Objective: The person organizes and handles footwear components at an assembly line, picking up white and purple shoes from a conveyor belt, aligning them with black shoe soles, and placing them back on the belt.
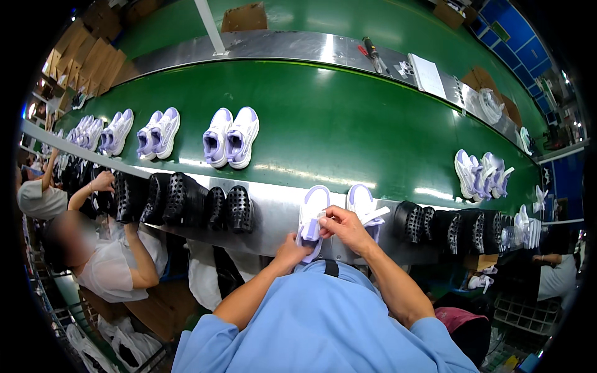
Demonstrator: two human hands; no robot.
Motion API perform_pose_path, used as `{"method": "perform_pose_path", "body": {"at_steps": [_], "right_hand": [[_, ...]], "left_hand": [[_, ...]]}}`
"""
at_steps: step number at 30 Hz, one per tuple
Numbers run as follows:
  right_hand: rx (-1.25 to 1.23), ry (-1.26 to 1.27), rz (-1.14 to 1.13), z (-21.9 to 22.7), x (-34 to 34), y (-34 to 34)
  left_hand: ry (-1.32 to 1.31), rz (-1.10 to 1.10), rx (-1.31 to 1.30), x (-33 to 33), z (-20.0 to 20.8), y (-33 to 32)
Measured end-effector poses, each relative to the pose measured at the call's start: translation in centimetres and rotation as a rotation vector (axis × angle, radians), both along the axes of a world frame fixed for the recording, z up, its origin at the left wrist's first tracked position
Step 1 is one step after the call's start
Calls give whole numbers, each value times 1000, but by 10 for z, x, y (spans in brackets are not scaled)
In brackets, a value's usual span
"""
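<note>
In front of me a white and lavender sneaker (316,198) rests on the metal edge of the bench, toe pointing away. My left hand (290,250) is closed around the left side of its heel. With fingers pinched together, my right hand (348,229) grips what looks like a white strap over the sneaker's tongue; the fingers partly cover it. Just right of it stands a matching sneaker (360,198), its white strap (377,216) sticking out loose to the right. My right wrist hides part of that second shoe.
Pairs of finished-looking sneakers (231,137) stand on the green belt (348,130) at left, another pair (482,175) at right. Black studded shoe-shaped pieces (180,199) line the near ledge on both sides. A person (112,261) works at left. Notebook (426,76) and tools lie beyond.
</note>
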State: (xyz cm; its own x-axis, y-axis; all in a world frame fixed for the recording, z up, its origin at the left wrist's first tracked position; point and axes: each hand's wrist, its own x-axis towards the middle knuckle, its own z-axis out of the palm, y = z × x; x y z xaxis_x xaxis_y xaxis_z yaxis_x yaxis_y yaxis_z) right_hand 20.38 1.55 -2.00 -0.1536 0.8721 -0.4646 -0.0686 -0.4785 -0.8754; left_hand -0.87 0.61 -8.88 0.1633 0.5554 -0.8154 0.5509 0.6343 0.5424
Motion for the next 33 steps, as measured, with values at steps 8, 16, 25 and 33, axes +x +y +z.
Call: {"method": "perform_pose_path", "body": {"at_steps": [8,16,25,33], "right_hand": [[116,-168,114,34,10,-3],[463,-424,266,84,-11,-10],[434,-473,315,89,-33,-10],[286,-575,403,95,-41,-3]], "left_hand": [[184,3,423,-15,33,12],[178,-260,1113,-37,102,45],[46,-460,1305,-48,124,59],[-53,-478,1302,-45,137,60]]}}
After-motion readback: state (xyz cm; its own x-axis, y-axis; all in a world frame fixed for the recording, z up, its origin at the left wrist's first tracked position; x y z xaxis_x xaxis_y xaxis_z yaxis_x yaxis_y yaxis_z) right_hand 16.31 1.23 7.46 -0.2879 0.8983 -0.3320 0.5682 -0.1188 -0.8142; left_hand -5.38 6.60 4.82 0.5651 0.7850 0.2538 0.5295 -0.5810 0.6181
